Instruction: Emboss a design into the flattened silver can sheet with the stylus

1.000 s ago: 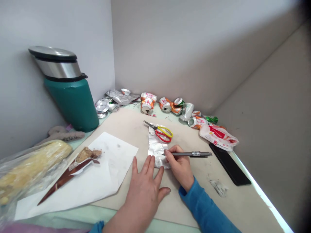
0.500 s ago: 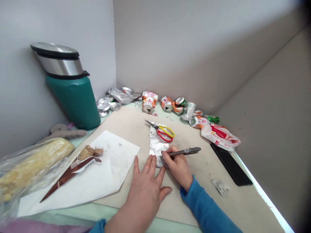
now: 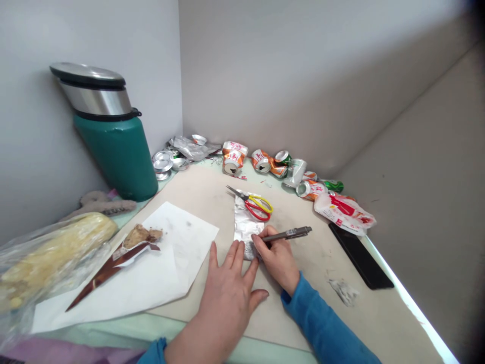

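A strip of silver metal sheet (image 3: 245, 227) lies on the beige mat, its near end covered with small dimples. My left hand (image 3: 232, 288) rests flat with fingers spread, its fingertips at the near end of the strip. In my right hand (image 3: 278, 258) is a dark grey pen (image 3: 291, 234), held in a writing grip; its tip is hidden behind my fingers at the strip. Scissors with one red and one yellow handle (image 3: 254, 206) lie across the far part of the strip, blades pointing left.
Crushed cans (image 3: 234, 159) line the wall. A green bottle (image 3: 117, 151) stands at left, beyond white paper (image 3: 166, 283) with a brown cone wrapper (image 3: 102, 277). At right are a black phone (image 3: 361, 257), a plastic wrapper (image 3: 343, 215) and crumpled foil (image 3: 343, 292).
The pen's rear end has shifted slightly left and down in my right hand. My left hand has stayed in place, and the view has moved very slightly.
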Demonstrator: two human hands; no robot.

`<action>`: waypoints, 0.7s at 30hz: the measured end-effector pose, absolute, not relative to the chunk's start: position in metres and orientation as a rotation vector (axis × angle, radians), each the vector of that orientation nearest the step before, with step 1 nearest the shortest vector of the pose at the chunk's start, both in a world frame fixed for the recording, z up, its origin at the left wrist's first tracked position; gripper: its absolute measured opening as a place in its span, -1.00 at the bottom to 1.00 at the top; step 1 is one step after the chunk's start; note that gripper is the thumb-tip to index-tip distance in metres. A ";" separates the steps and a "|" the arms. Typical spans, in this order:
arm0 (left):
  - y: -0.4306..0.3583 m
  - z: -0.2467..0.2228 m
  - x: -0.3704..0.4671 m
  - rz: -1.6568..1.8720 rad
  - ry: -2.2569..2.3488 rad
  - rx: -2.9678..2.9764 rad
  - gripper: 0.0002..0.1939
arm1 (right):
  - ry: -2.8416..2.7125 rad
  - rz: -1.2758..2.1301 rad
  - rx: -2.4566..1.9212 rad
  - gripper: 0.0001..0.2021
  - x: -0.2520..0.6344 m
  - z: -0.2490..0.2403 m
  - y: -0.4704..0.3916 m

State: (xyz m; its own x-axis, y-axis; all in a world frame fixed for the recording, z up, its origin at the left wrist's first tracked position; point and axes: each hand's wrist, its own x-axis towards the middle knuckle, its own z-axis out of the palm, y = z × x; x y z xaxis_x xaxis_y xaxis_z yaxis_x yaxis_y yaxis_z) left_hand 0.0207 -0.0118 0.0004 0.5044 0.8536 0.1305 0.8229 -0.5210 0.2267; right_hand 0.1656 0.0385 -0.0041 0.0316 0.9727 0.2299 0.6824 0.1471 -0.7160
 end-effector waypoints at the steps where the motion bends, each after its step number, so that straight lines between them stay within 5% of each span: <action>1: -0.012 0.000 0.021 0.347 1.463 2.609 -0.46 | -1.717 0.508 -1.604 -0.78 0.165 -0.004 0.038; 21: -0.011 0.001 0.021 0.337 1.456 2.593 -0.45 | -1.702 0.557 -1.591 -0.77 0.166 -0.003 0.036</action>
